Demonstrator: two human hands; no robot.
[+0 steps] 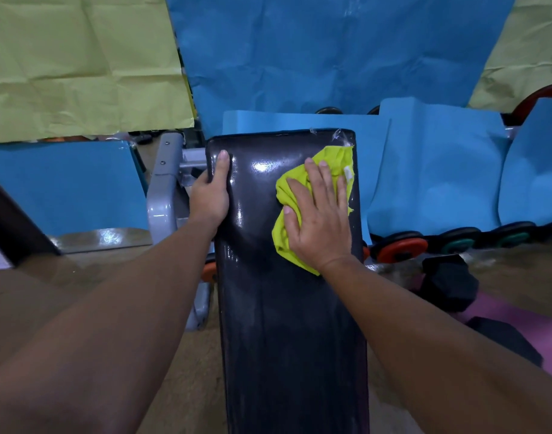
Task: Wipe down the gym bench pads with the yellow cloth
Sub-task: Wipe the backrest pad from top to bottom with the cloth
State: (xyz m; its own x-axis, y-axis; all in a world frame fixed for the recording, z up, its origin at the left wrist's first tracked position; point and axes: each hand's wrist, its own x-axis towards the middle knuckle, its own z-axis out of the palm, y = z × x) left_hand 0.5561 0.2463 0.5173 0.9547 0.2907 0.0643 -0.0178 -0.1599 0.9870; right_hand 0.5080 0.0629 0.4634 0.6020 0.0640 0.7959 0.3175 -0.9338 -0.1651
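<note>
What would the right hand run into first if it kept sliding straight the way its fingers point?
The right hand, flat on the yellow cloth, points toward the bench pad's far end. It would likely reach the torn clear tape at the pad's far right corner first, then the blue sheet beyond.

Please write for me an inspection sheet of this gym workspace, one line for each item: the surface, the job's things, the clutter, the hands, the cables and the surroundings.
Surface: black bench pad, glossy with light glare near its far end.
Job's things: yellow cloth, bunched, lying on the pad's far right part.
Clutter: black dumbbell on the floor at right; weight plates in a row behind it.
Hands: left hand grips the pad's left edge, thumb on top; right hand presses flat on the cloth.
Cables: nothing seen.
Surroundings: grey metal frame at left; blue and yellow-green sheets cover the background.
</note>
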